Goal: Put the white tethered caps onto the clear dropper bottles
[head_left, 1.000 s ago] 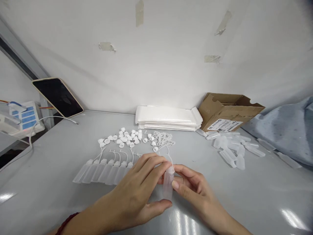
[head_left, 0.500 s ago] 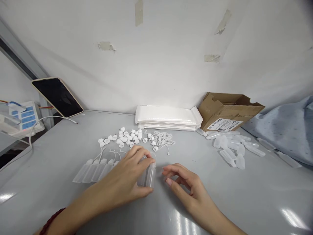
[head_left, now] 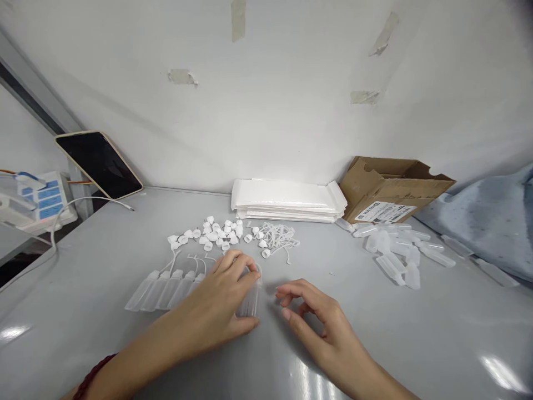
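Observation:
My left hand [head_left: 227, 297] is closed round a small translucent plastic squeeze bottle [head_left: 253, 303], thumb at its base and fingertips at its neck. That bottle lies flat at the right end of a row, against others partly hidden by the hand. Further left in the row, several more such bottles [head_left: 152, 291] lie side by side, with thin white straps at their necks. Just right of the row, my right hand [head_left: 310, 316] hovers with curved fingers apart and nothing in them. Behind the hands are loose white caps [head_left: 219, 233] and a tangle of white straps [head_left: 277, 236].
Loose bottles [head_left: 393, 255] are heaped on the right, by an open cardboard box [head_left: 391, 189] and blue-grey cloth [head_left: 491, 216]. A stack of white padded envelopes [head_left: 287, 200] sits against the wall. At the left are a phone [head_left: 100, 164], a power strip [head_left: 45, 200] and a white cable [head_left: 91, 198].
My left hand has slid the bottle slightly left, closer against the row. My right hand has barely moved.

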